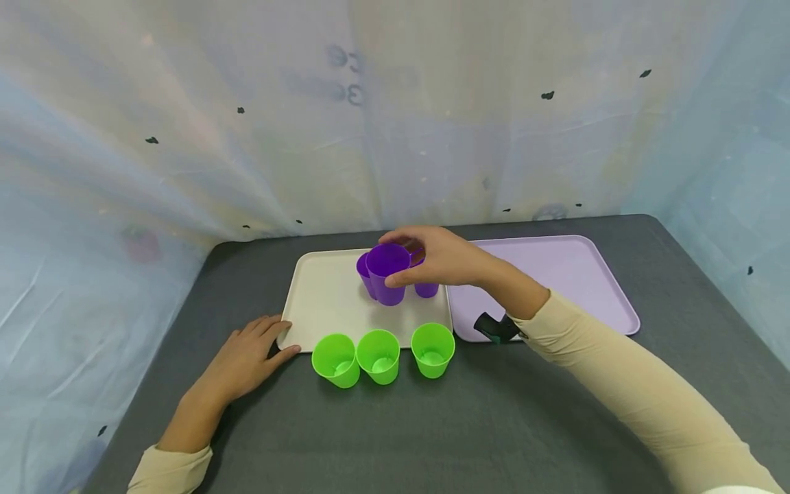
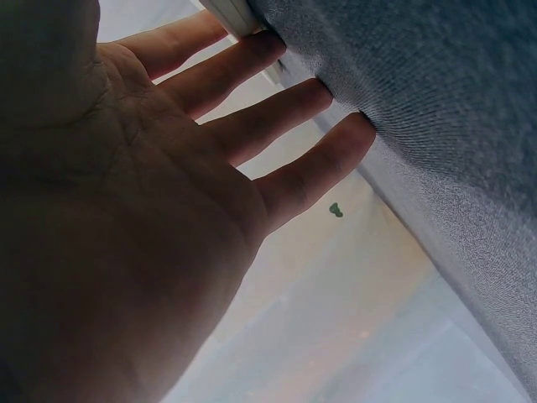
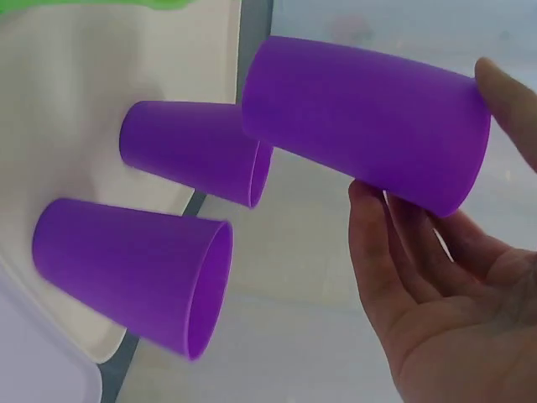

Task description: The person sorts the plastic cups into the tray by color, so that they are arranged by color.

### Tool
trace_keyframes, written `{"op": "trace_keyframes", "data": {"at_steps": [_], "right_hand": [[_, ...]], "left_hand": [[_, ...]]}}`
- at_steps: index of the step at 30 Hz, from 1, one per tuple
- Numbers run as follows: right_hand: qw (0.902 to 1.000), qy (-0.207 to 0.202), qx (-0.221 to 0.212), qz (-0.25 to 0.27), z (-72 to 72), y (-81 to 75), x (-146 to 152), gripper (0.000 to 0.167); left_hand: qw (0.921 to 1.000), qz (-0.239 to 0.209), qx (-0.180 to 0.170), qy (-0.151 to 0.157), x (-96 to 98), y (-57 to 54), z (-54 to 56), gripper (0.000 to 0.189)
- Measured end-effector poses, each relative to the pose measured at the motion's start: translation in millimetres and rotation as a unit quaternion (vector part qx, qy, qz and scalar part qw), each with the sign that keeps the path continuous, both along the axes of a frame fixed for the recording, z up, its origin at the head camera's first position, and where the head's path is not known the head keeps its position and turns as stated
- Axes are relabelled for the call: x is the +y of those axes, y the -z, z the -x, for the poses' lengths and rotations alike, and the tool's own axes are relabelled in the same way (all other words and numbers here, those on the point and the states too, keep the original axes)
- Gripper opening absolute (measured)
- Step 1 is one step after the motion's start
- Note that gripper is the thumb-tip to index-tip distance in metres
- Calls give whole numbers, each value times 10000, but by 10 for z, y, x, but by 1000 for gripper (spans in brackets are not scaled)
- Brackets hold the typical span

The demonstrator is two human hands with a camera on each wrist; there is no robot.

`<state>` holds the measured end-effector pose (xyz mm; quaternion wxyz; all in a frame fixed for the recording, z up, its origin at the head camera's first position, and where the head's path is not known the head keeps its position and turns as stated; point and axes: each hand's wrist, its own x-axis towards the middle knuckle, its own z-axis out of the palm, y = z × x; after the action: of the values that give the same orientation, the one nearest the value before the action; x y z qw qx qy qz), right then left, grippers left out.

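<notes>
My right hand (image 1: 432, 257) pinches a purple cup (image 1: 389, 291) near its rim, thumb on one side and fingers on the other. In the right wrist view this cup (image 3: 361, 122) is raised above the cream tray (image 1: 333, 288). Two more purple cups stand upright on that tray: one (image 1: 363, 276) partly behind the held cup, another (image 1: 427, 291) largely covered by my hand. At the tray's front left corner lies my left hand (image 1: 247, 357), fingers extended. Its thumb and fingertips touch the corner and the cloth beside it; nothing is in its palm.
Three green cups stand upright along the cream tray's front edge: left (image 1: 336, 360), middle (image 1: 378, 357) and right (image 1: 433, 350), the right one set slightly apart. A lilac tray (image 1: 555, 274) adjoins on the right. Dark cloth (image 1: 395, 439) covers the table; pale sheeting (image 1: 432, 123) hangs behind.
</notes>
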<state>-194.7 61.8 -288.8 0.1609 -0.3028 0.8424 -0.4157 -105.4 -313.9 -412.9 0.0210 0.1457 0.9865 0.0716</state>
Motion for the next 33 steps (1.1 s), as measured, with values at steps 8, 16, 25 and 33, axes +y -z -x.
{"op": "trace_keyframes", "data": {"at_steps": [8,16,25,33], "right_hand": [[9989,-372,122,-250,112,-48,-370,68],[9926,-683,708,-716,281,17,-791,72],[9881,-819,815,-1017,461,226,-1113,73],[9865,-924,734,-1132,494,313,-1375,71]], "left_hand": [[10000,12,-23,-4,-7,-26,-40,67],[10000,19,21,-77,-35,-46,-72,64],[10000,21,20,-61,-32,-14,-85,64],[9999,105,57,-82,-45,0,-70,65]]}}
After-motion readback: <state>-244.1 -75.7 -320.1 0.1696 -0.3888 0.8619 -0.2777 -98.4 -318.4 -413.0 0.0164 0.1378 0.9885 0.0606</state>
